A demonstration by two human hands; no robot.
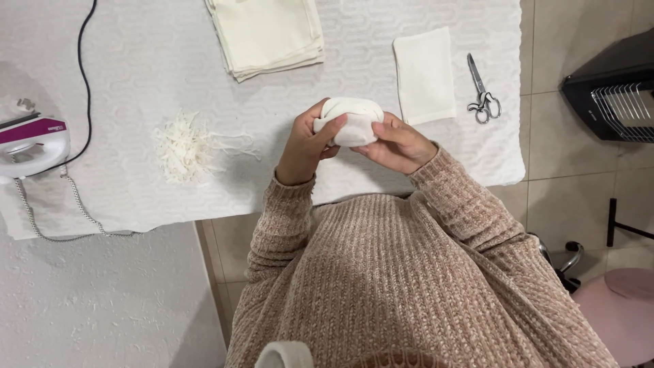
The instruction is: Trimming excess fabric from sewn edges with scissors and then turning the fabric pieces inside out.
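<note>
**A:** What is gripped, and where?

**B:** A bunched piece of cream cloth is clasped between the left hand and the right hand, both closed on it, above the near edge of the white textured table cover.

**A:** What is laid around it?

**B:** A loose heap of pale thread trimmings is seen to the left, well apart. A stack of folded cream fabric is placed at the far side, cut off by the frame. A single flat cream rectangle is set to the right, with scissors just beside it.

**A:** And further out?

**B:** An iron with its cord is partly cropped at the left edge. A dark heater is glimpsed on the tiled floor.
</note>
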